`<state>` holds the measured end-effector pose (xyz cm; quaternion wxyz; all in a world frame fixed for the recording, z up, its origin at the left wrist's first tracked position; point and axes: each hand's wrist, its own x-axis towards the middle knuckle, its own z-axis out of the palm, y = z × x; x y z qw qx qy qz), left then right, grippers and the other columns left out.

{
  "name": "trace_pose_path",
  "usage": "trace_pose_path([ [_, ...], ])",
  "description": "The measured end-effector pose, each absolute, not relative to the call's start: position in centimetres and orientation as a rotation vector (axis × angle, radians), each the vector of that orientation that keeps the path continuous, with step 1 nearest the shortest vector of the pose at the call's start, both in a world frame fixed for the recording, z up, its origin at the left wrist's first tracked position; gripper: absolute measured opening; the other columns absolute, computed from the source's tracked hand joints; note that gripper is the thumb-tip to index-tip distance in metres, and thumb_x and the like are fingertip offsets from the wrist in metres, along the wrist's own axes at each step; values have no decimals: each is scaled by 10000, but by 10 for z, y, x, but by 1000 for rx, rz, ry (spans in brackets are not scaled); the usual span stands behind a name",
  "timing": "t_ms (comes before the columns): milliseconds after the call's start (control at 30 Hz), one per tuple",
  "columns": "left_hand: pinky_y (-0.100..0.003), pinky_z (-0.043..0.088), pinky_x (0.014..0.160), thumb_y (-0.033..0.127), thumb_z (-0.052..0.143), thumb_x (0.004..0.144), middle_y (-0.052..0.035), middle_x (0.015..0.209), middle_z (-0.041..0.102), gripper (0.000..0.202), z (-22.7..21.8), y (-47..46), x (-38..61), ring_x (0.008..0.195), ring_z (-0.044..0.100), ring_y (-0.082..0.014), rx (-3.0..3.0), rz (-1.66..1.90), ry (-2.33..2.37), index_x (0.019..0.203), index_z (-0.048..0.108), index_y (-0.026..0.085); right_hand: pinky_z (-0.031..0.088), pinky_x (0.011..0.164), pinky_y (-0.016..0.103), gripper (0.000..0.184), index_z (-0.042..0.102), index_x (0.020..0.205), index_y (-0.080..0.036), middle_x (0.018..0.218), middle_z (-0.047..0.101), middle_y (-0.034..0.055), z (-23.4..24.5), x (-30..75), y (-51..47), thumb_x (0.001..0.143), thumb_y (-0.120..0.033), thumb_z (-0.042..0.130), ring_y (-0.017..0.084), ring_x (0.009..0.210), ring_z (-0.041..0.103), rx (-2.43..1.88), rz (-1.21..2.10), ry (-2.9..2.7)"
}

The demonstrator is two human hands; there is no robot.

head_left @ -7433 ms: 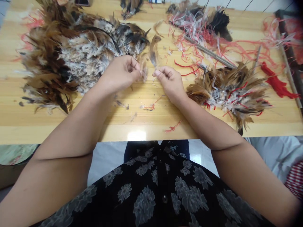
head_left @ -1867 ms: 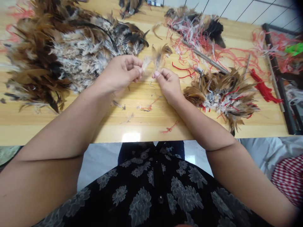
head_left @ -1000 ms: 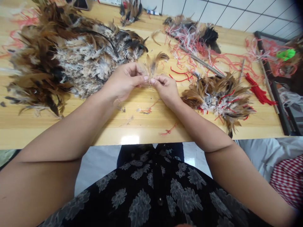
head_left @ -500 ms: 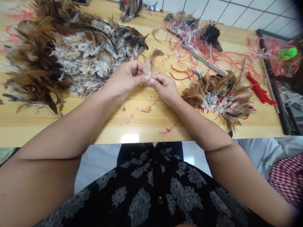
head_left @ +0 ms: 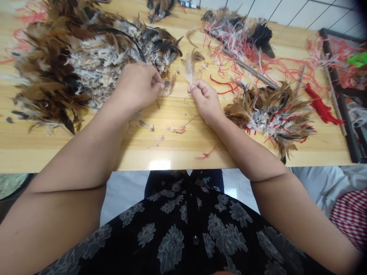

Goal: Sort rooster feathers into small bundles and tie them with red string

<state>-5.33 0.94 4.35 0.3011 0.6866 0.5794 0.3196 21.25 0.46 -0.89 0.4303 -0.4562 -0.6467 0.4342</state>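
My right hand (head_left: 205, 100) pinches a small brown and white feather (head_left: 189, 68) by its lower end, its fluffy tip pointing up. To the left, my left hand (head_left: 140, 86) is closed, thumb against the fingers, in front of a big feather pile (head_left: 97, 72). A wisp of brown fluff (head_left: 172, 84) shows just past the left fingertips; I cannot tell whether they hold it or it lies on the table. Right of my right hand lies a bunch of brown feathers (head_left: 266, 110) with red ties among white bases.
Pink and white strings (head_left: 237, 42) tangle with dark feathers at the back. A thin grey rod (head_left: 252, 68) lies beside them. Red cords (head_left: 322, 105) rest near a dark-framed tray (head_left: 338, 99) at the right. Scraps of thread (head_left: 179, 130) lie near the wooden table's front edge (head_left: 172, 164).
My hands were together at the feather and are now apart. The left hand has moved left; the right keeps the feather. The view has shifted slightly.
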Motion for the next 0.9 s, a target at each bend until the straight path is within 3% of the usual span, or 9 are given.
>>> trace_pose_path([
  [67, -607, 379, 1496, 438, 1019, 877, -75, 924, 665, 320, 32, 12, -53, 1413, 653, -464, 1830, 804, 1564, 828, 715, 351, 629, 990, 364, 470, 686, 954, -270, 917, 633, -1, -10, 213, 5, 1263, -613, 774, 204, 945, 629, -1132, 1071, -1622],
  [200, -434, 502, 1399, 477, 1035, 895, -100, 1055, 770, 393, 10, 16, -50, 1651, 628, -440, 1793, 913, 1532, 814, 671, 349, 647, 1047, 376, 442, 694, 958, -264, 938, 666, 1, -11, 214, 6, 1280, -559, 761, 205, 977, 662, -1122, 1043, -1641],
  [267, -398, 518, 1355, 475, 1008, 927, -102, 1095, 799, 439, 5, 17, -47, 1674, 623, -421, 1791, 948, 1540, 793, 610, 346, 647, 1051, 374, 427, 699, 963, -259, 949, 676, 1, -12, 214, 6, 1288, -532, 750, 202, 982, 669, -1117, 1030, -1642],
  [367, -432, 441, 1420, 419, 947, 987, -86, 1047, 789, 433, 10, 15, -45, 1606, 637, -414, 1818, 916, 1571, 803, 563, 335, 645, 1029, 367, 427, 705, 969, -258, 952, 683, 3, -11, 215, 4, 1290, -538, 739, 200, 984, 669, -1114, 1030, -1641],
  [500, -473, 397, 1433, 365, 971, 979, -55, 937, 722, 379, 33, 11, -45, 1437, 645, -402, 1772, 923, 1560, 819, 628, 338, 635, 980, 357, 428, 716, 976, -260, 914, 659, -3, -9, 215, 3, 1266, -571, 768, 200, 952, 645, -1132, 1043, -1626],
  [600, -476, 494, 1296, 354, 1019, 961, -33, 889, 705, 360, 49, 5, -40, 1194, 648, -359, 1720, 1059, 1508, 849, 678, 333, 604, 961, 343, 387, 719, 972, -252, 912, 660, -3, -8, 216, 2, 1268, -498, 763, 193, 946, 635, -1143, 1055, -1624],
  [733, -469, 563, 946, 343, 1004, 1008, -3, 862, 736, 300, 58, -3, -25, 893, 661, -277, 1527, 1112, 1375, 950, 712, 307, 556, 950, 328, 360, 718, 956, -242, 931, 664, -2, -6, 215, 3, 1280, -399, 731, 184, 948, 622, -1135, 1065, -1622],
  [900, -420, 628, 918, 283, 1056, 1020, 33, 905, 800, 345, 53, -11, -7, 969, 788, -241, 1328, 1073, 1149, 1074, 715, 291, 548, 944, 326, 353, 765, 977, -234, 936, 668, -8, -6, 213, 2, 1280, -414, 742, 181, 948, 623, -1125, 1098, -1636],
])
